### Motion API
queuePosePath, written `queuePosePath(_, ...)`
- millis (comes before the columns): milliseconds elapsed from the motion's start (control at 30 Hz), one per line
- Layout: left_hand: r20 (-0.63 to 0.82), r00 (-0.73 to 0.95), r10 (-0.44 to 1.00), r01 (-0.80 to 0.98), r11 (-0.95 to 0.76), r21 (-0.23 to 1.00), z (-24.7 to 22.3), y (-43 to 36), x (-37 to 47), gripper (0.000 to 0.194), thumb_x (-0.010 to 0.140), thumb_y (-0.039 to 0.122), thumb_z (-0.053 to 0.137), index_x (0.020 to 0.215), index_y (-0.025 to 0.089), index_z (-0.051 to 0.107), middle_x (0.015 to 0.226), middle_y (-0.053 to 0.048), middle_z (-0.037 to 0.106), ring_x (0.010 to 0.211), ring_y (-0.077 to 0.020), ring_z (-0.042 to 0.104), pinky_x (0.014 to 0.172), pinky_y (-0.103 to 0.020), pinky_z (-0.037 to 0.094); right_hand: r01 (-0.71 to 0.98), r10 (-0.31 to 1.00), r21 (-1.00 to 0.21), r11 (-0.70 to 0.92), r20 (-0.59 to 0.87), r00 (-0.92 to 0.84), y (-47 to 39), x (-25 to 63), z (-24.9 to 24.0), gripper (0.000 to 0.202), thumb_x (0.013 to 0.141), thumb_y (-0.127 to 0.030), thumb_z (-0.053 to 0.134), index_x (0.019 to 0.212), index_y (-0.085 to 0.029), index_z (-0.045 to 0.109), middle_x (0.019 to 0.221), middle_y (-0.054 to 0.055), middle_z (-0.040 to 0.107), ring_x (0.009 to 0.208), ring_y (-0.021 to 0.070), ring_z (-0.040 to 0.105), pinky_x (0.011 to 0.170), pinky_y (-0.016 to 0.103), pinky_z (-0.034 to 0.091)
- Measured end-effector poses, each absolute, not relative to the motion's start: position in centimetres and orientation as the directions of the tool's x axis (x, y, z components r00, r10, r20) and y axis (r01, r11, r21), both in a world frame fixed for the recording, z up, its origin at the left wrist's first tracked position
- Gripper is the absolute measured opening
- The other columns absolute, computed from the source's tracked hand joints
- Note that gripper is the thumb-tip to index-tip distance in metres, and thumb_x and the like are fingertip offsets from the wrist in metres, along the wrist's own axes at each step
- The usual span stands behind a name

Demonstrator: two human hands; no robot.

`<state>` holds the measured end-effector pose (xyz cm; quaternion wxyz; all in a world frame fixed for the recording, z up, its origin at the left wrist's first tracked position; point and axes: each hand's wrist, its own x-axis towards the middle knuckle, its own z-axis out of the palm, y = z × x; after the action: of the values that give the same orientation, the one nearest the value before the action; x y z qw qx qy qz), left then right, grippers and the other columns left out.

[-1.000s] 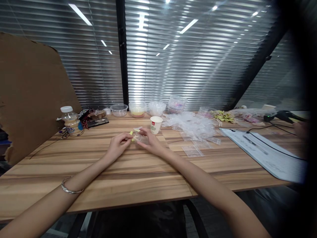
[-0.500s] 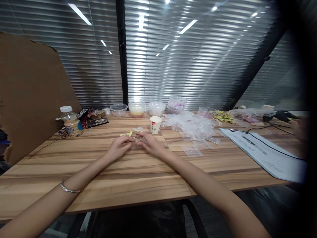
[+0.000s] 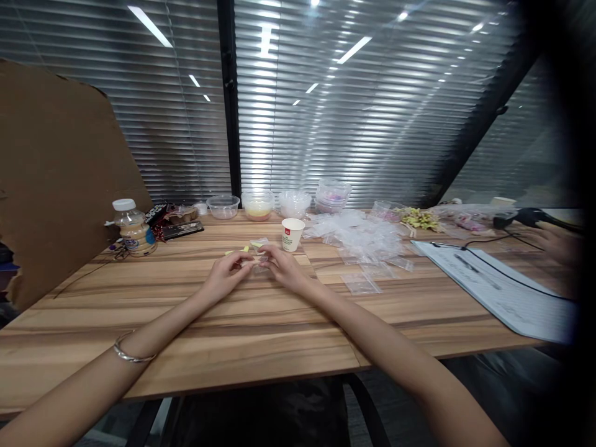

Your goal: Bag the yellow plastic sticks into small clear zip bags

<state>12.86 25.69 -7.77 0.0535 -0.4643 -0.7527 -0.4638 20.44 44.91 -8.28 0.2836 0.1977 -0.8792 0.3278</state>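
Observation:
My left hand and my right hand meet over the table in front of the paper cup. Both have thumb and fingers pinched on a small clear plastic bag; its contents are too small to make out, and the fingers partly cover it. Just beyond the fingertips lies another small clear bag with something yellow-green by it. A small yellow piece shows behind my left fingers. The white paper cup stands upright, right behind my right hand.
Many loose clear bags lie right of the cup. Clear plastic bowls line the back. A bottle stands left, by a cardboard panel. A clipboard lies right, near another person's blurred hand.
My fingers have drawn closer together, and the right thumb and fingers have closed on the bag. At the far right, the other person's hand has moved left into fuller view.

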Motion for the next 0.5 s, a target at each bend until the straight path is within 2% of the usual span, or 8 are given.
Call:
queuePosePath(100, 0.511, -0.611, 0.605, 0.687, 0.085, 0.721, -7.85, 25.7, 12.64, 0.028, 0.085, 0.036, 0.051, 0.104, 0.018, 0.062, 0.104, -0.007, 0.064, 0.09, -0.0175, 0.06, 0.078, -0.027, 0.048, -0.536, -0.148, -0.476, 0.697, 0.636, -0.758, 45.03, 20.45, -8.33, 0.033, 0.089, -0.013, 0.044, 0.121, -0.02, 0.046, 0.112, 0.007, 0.06, 0.098, 0.0165, 0.06, 0.086, 0.031, 0.048)
queuePosePath(233, 0.516, -0.687, 0.511, 0.593, -0.016, 0.805, -8.09, 25.87, 12.22, 0.033, 0.079, 0.038, 0.061, 0.103, 0.017, 0.061, 0.108, -0.009, 0.061, 0.088, -0.0168, 0.061, 0.079, -0.03, 0.051, -0.527, -0.126, -0.489, 0.695, 0.638, -0.759, 45.19, 20.51, -8.25, 0.033, 0.09, -0.015, 0.042, 0.122, -0.021, 0.046, 0.11, 0.007, 0.06, 0.095, 0.0155, 0.061, 0.082, 0.029, 0.049)
queuePosePath(367, 0.514, -0.689, 0.511, 0.578, -0.04, 0.815, -8.13, 25.96, 12.11, 0.026, 0.075, 0.038, 0.065, 0.088, 0.015, 0.065, 0.096, -0.007, 0.062, 0.09, -0.0173, 0.06, 0.084, -0.03, 0.05, -0.511, -0.119, -0.465, 0.723, 0.645, -0.755, 45.25, 20.56, -8.11, 0.031, 0.09, -0.016, 0.043, 0.12, -0.02, 0.047, 0.108, 0.007, 0.061, 0.095, 0.0162, 0.06, 0.081, 0.029, 0.048)
queuePosePath(500, 0.511, -0.676, 0.531, 0.569, -0.065, 0.82, -8.31, 25.94, 11.99, 0.025, 0.073, 0.035, 0.068, 0.088, 0.015, 0.066, 0.094, -0.007, 0.063, 0.091, -0.0175, 0.06, 0.086, -0.03, 0.049, -0.514, -0.126, -0.446, 0.733, 0.653, -0.747, 45.38, 20.5, -8.19, 0.029, 0.089, -0.016, 0.045, 0.118, -0.019, 0.048, 0.107, 0.007, 0.061, 0.096, 0.0166, 0.059, 0.081, 0.029, 0.047)
